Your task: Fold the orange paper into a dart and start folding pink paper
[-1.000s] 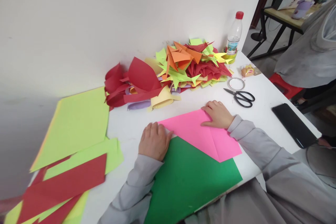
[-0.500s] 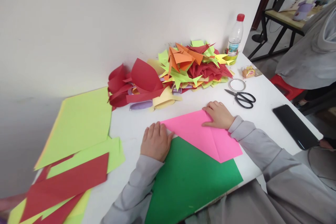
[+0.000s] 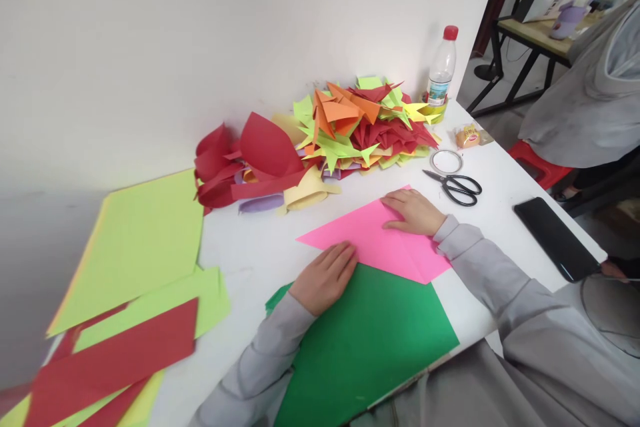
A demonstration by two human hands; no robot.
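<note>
A folded pink paper [image 3: 373, 240] lies on the white table [image 3: 255, 240], partly over a green sheet [image 3: 365, 340]. My left hand [image 3: 325, 275] lies flat with fingers stretched out, its fingertips on the pink paper's lower edge where it meets the green sheet. My right hand [image 3: 413, 211] presses flat on the pink paper's right part, fingers together and extended. Both arms wear grey sleeves.
A heap of folded paper shapes [image 3: 360, 123] and red paper curls [image 3: 245, 160] sits by the wall. Scissors [image 3: 457, 185], a tape ring [image 3: 447, 161], a water bottle [image 3: 441, 68], a black phone [image 3: 557, 237], yellow-green sheets [image 3: 135, 247] and red strips [image 3: 110, 363] surround. A person in grey sits at right.
My left hand slid right from the pink paper's left corner to its lower edge. The pink paper has turned and shifted slightly up under my right hand.
</note>
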